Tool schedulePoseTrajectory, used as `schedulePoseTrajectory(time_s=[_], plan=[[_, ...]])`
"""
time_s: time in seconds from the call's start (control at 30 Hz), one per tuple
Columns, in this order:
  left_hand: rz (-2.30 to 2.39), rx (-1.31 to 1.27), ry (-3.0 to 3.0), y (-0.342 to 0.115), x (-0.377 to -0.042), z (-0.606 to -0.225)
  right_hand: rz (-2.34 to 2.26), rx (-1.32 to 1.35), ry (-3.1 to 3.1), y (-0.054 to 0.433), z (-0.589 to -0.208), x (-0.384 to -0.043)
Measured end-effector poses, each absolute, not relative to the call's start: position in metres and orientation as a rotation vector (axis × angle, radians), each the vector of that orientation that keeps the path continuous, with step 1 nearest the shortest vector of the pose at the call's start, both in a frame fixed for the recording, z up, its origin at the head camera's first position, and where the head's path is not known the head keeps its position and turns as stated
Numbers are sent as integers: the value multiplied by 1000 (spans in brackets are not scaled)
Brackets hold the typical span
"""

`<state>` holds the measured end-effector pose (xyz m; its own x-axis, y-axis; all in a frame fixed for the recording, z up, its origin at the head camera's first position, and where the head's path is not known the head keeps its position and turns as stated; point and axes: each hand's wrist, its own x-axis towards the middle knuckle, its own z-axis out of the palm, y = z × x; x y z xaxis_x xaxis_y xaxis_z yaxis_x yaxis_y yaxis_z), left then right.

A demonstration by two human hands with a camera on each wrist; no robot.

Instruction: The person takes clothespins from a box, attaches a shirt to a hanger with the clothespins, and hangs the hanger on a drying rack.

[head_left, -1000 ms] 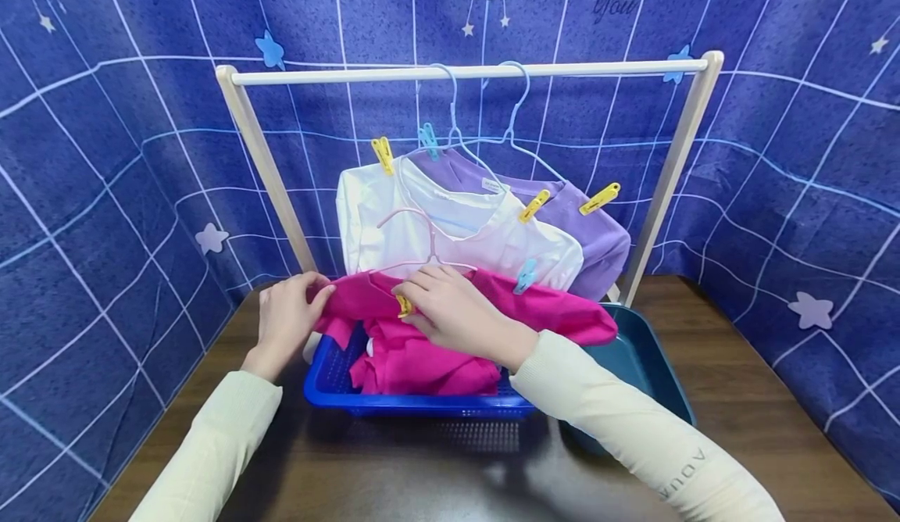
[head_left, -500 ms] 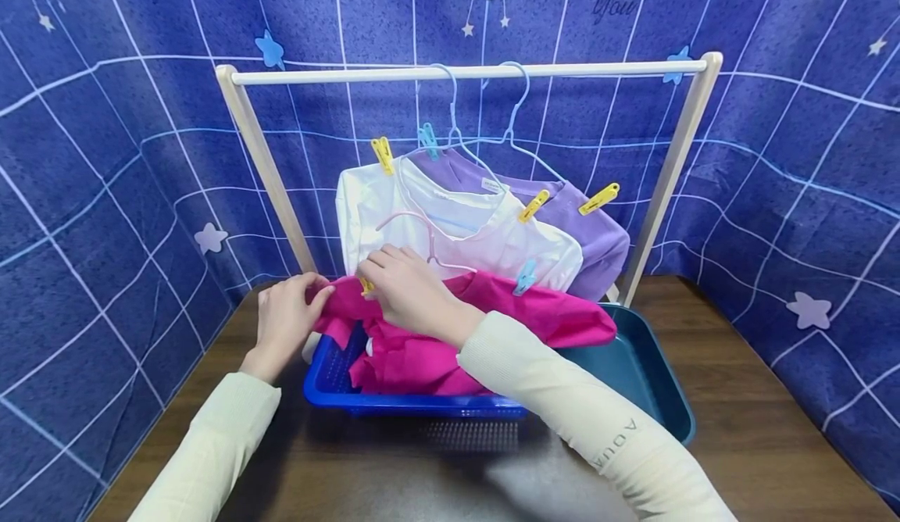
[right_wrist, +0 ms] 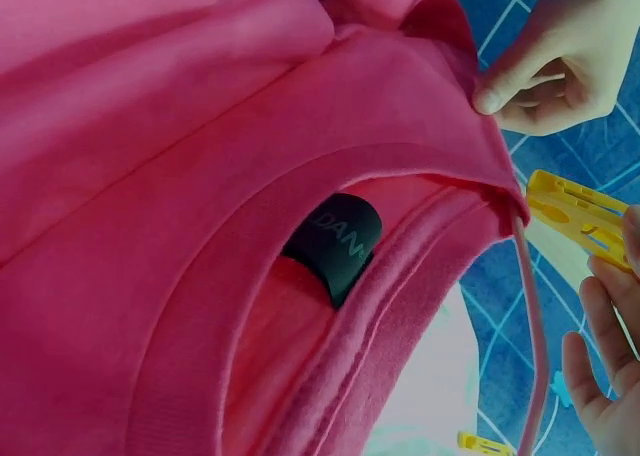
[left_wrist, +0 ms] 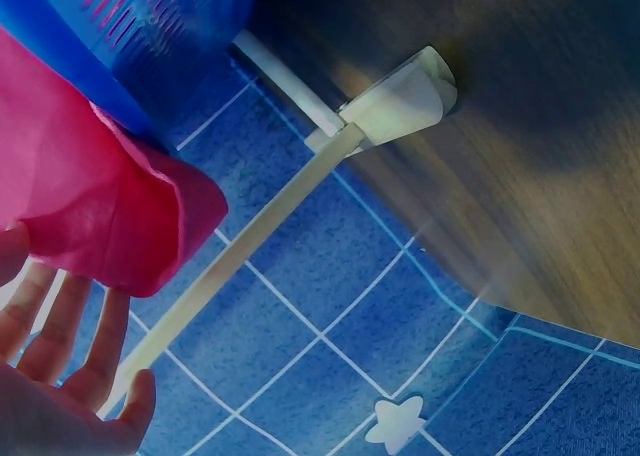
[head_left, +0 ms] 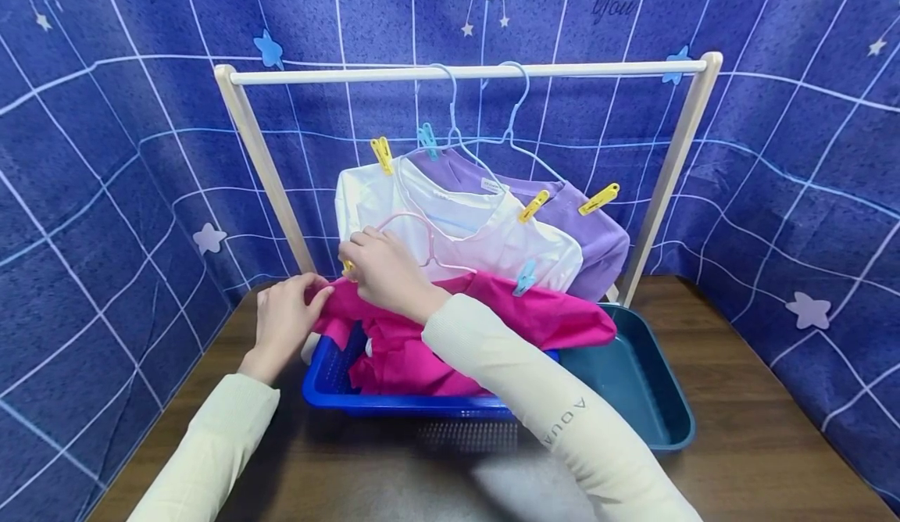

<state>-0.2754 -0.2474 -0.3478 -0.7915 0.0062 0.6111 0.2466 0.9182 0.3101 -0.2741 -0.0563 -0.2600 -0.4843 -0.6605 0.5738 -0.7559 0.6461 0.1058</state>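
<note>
A bright pink shirt (head_left: 548,315) hangs over a pink hanger (head_left: 430,244), its lower part bunched in a blue basket (head_left: 422,402). My left hand (head_left: 283,317) pinches the shirt's left shoulder edge between thumb and fingers. My right hand (head_left: 390,272) pinches a yellow clothespin (right_wrist: 575,216). In the right wrist view the clothespin's tip is at the shirt's shoulder edge beside the hanger arm; whether it bites the cloth I cannot tell. A light blue clothespin (head_left: 525,278) grips the shirt's other shoulder. A dark label (right_wrist: 338,238) shows inside the neckline.
Behind stands a rack with a white rail (head_left: 337,76). A white shirt (head_left: 366,209) and a purple shirt (head_left: 598,233) hang from it on blue hangers with clothespins. A dark teal tray (head_left: 654,409) sits right of the basket on the wooden table (head_left: 745,405).
My right hand has moved left along the shirt's top edge with the yellow clothespin, from near the hanger's neck toward the left shoulder. My left hand has stayed in place.
</note>
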Motion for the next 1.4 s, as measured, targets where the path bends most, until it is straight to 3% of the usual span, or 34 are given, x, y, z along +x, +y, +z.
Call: schedulePoseTrajectory(time_s=[1.4], plan=[[-484, -186, -2435, -246, -277, -348, 16, 948, -2422, -77, -272, -287]])
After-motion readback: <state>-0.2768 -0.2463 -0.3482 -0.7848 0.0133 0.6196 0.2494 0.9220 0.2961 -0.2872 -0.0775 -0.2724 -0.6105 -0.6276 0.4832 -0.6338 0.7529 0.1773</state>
